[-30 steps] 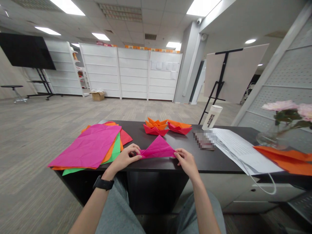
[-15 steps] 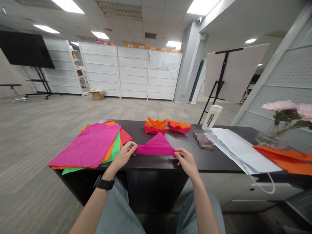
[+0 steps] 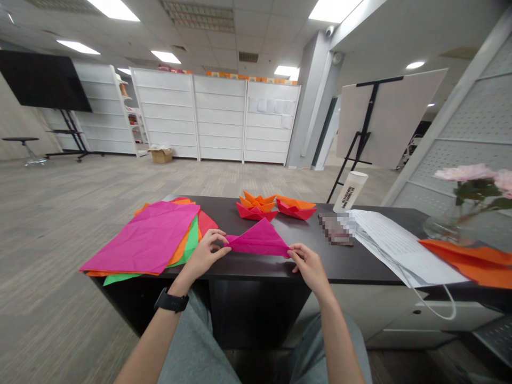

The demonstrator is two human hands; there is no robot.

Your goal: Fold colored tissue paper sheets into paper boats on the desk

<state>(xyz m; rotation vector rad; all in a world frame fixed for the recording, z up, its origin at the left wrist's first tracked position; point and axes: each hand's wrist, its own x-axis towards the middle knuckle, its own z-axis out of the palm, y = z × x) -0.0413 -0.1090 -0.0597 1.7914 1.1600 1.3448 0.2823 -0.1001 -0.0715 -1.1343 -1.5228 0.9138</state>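
Observation:
A folded magenta paper triangle lies near the front edge of the black table. My left hand, with a black watch on its wrist, pinches the triangle's left corner. The right corner is pinched by my right hand. Both hands rest on the table top at the front edge.
A stack of magenta, orange, green and red sheets lies at the left. Folded red and orange paper shapes sit at the back. White papers, a white cup, orange paper and a flower vase are at the right.
My left hand shifted along the triangle's left corner, and the left flap now lies folded flatter. The right hand stayed on the right corner.

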